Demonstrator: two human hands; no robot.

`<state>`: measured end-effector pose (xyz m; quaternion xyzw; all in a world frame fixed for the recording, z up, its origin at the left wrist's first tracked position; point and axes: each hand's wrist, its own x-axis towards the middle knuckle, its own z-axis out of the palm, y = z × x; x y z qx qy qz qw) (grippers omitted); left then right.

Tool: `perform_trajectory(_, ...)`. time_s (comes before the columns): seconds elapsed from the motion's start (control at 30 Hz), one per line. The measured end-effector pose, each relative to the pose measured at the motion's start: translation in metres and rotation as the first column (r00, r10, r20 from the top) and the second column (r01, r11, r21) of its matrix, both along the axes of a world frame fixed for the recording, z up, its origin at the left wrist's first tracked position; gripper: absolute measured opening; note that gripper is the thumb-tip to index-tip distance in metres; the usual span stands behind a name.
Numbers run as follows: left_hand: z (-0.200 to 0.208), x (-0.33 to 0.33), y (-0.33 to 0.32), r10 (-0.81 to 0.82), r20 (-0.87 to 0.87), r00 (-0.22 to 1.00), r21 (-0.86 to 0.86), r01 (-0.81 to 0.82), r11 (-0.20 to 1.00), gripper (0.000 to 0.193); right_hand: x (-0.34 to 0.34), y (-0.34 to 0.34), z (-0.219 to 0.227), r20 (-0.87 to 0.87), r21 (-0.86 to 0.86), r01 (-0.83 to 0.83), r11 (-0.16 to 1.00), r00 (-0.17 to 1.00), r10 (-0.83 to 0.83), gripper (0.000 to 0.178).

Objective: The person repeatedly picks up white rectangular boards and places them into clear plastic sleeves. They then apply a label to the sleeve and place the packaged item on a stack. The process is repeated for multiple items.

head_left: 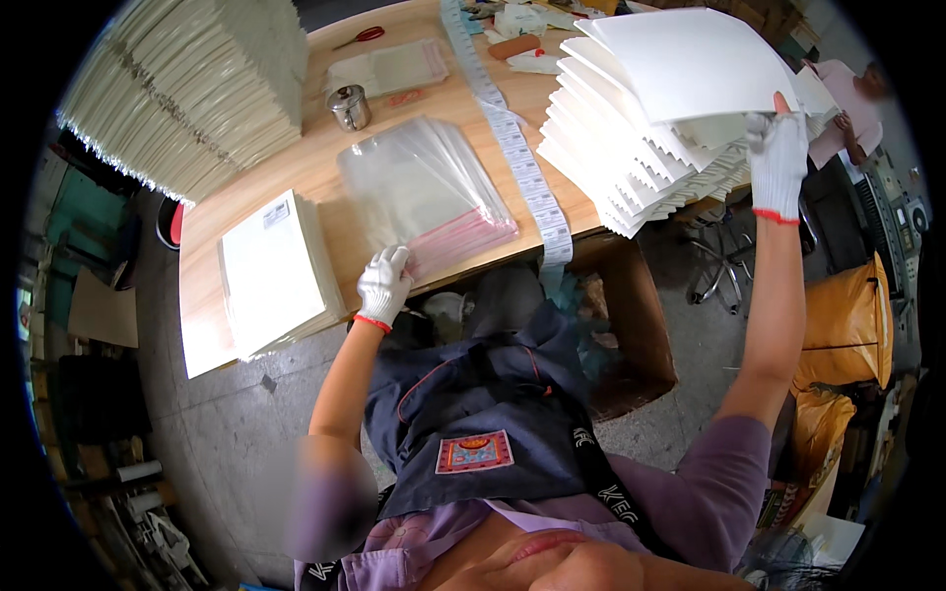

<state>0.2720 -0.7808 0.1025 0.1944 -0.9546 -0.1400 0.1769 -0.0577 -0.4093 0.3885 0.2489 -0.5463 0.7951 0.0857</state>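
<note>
My left hand (384, 287), in a white knit glove with a red cuff, is at the near-left corner of a pile of clear plastic bags (409, 182) with pink strips along their near edge. Its fingers are curled and look closed on that corner. Out to the right, my gloved right hand (777, 163) grips the near edge of a white sheet-like piece (700, 64), thumb on top. That piece lies on a tall, fanned stack of white pieces (616, 163). A strip of printed labels (527, 167) runs between the bags and this stack.
Left of the bags sits a pile of bagged white pieces (276, 266); a tall bagged stack (187, 89) stands behind. A metal cup (349, 107) and red-handled scissors (367, 34) rest on the wooden table (207, 320). Below is a cardboard box (641, 325). Another person (845, 108) is at far right.
</note>
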Motion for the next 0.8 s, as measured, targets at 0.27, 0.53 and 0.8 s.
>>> perform_trajectory(0.27, -0.013, 0.012, -0.005, -0.022, -0.057, 0.998, 0.05, 0.025, 0.998, 0.024, 0.139, -0.046, -0.048, 0.21, 0.079, -0.149, 0.986, 0.969, 0.13, 0.036)
perform_trajectory(0.53, -0.009, 0.01, -0.001, -0.003, -0.047, 0.999, 0.062, 0.006, 0.998, 0.023, 0.162, -0.079, -0.278, 0.661, 0.153, -0.247, 0.957, 0.745, 0.086, 0.015)
perform_trajectory(0.8, -0.022, 0.013, -0.003, -0.006, -0.077, 0.997, 0.049, 0.009, 0.999, 0.025, 0.196, -0.1, -0.345, 0.799, 0.186, -0.379, 0.907, 0.596, 0.086, 0.02)
